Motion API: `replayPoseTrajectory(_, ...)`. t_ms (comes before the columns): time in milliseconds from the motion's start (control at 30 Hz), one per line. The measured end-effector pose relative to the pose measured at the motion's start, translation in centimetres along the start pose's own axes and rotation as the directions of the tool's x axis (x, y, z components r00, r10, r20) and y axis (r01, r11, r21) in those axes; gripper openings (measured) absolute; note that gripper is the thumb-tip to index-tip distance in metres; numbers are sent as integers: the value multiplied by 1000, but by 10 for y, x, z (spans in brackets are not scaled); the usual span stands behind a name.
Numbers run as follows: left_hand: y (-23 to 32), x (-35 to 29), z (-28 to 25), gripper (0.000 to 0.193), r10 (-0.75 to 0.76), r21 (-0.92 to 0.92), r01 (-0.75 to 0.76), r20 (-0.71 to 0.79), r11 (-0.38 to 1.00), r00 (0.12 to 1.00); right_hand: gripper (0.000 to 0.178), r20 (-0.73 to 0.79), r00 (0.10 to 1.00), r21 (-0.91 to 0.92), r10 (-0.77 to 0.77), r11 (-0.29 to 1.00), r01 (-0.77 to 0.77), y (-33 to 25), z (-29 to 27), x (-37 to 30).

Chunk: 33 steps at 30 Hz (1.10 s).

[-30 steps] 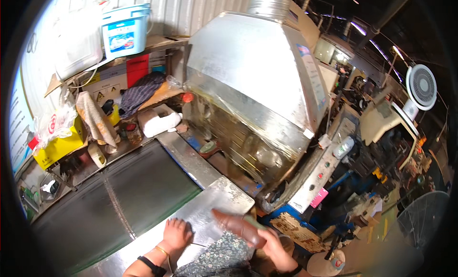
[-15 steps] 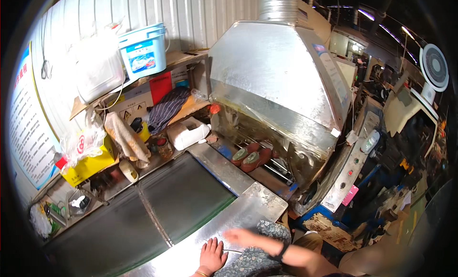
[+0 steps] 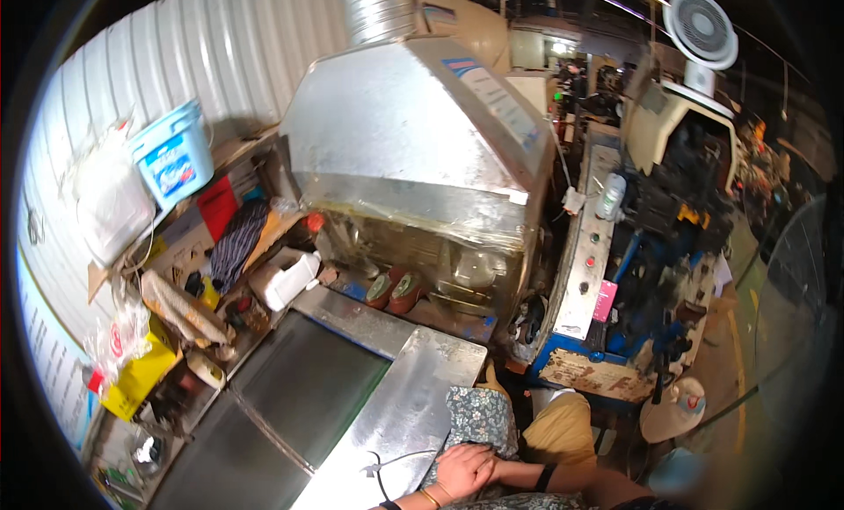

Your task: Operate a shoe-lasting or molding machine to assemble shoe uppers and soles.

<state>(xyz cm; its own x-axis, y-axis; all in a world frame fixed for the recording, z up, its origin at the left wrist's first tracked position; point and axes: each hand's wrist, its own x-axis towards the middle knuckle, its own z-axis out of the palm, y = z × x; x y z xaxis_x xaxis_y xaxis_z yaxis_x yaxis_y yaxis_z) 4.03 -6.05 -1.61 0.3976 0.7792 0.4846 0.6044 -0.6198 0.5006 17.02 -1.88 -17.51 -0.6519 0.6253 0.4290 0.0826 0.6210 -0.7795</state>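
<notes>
My left hand [image 3: 460,471], with a thin gold bracelet at the wrist, rests over my right hand [image 3: 494,472] at my lap, beside the metal table edge. Its fingers are together and bent over the right hand. Most of my right hand's fingers are hidden beneath; a black band [image 3: 545,477] circles that wrist. Flower-patterned dark cloth [image 3: 479,415] lies under and beyond the hands. Close to the left wrist, a thin dark cable [image 3: 380,477] crosses the bare metal tabletop [image 3: 387,413]. No tool or part shows in either hand.
A dark conveyor belt [image 3: 303,378] runs toward a metal hood [image 3: 396,132], with two reddish-brown shoes [image 3: 406,292] at its opening. A cluttered shelf holds a white jug [image 3: 286,279] and a blue bucket [image 3: 173,154]. A blue-framed machine [image 3: 576,352] stands right, below a fan [image 3: 701,28].
My left hand has left the metal tabletop, and both hands have come together at my lap. The view has turned right, so the hood and shelf appear farther left.
</notes>
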Motion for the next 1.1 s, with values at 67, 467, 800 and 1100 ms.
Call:
replayPoseTrajectory(67, -8, -6, -1, 22, 39, -5, -39, -7, 999, 999, 32, -24, 1000, -19, -10, 1000, 10, -5, 1, 0)
replayPoseTrajectory(467, 7, -25, -3, 21, 27, -67, -27, 0, 997, 1000, 32, -82, 994, -47, -71, 997, 68, -54, -16, 23)
replayPoseTrajectory(800, 21, -17, -13, 20, 5, -121, -4, 7, 993, 1000, 32, -42, 999, -79, -5, 997, 1, -76, 3, 11)
replayPoseTrajectory(1100, -131, 24, -27, 44, -379, -73, 394, 165, 916, 911, 21, 171, 981, -196, -86, 973, 120, -108, -12, 34)
